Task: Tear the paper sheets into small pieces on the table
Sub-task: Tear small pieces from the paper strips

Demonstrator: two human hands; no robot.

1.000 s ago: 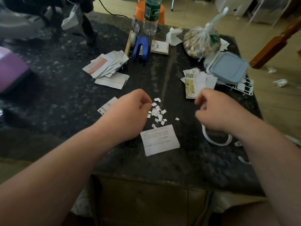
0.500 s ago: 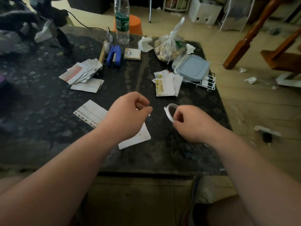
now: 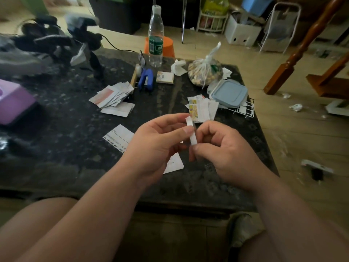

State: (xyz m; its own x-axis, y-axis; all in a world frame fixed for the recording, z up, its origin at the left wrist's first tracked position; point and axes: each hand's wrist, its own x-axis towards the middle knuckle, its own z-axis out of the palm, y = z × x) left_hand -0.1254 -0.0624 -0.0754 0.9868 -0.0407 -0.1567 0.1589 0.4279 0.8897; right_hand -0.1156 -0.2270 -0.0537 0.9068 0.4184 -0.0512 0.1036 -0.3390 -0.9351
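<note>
A narrow white paper strip (image 3: 191, 131) stands upright above the dark table (image 3: 66, 133). My left hand (image 3: 156, 142) pinches its upper part with thumb and fingers. My right hand (image 3: 224, 150) pinches it lower down, on the right side. Under my hands lie a printed sheet (image 3: 119, 138) and a white sheet (image 3: 173, 164), both partly hidden. A fanned stack of paper slips (image 3: 113, 95) lies at the middle left, and another stack of slips (image 3: 203, 108) lies just beyond my hands.
At the back stand a clear bottle (image 3: 155, 37), a blue stapler (image 3: 145, 79), a small box (image 3: 164, 77) and a tied bag (image 3: 204, 72). A blue-lidded container (image 3: 229, 92) sits on a white wire rack (image 3: 243, 110). A purple box (image 3: 13, 101) is far left.
My right hand picked up the curled strip from the table and raised it. My left hand came over and took hold of it too. The view tilted up.
</note>
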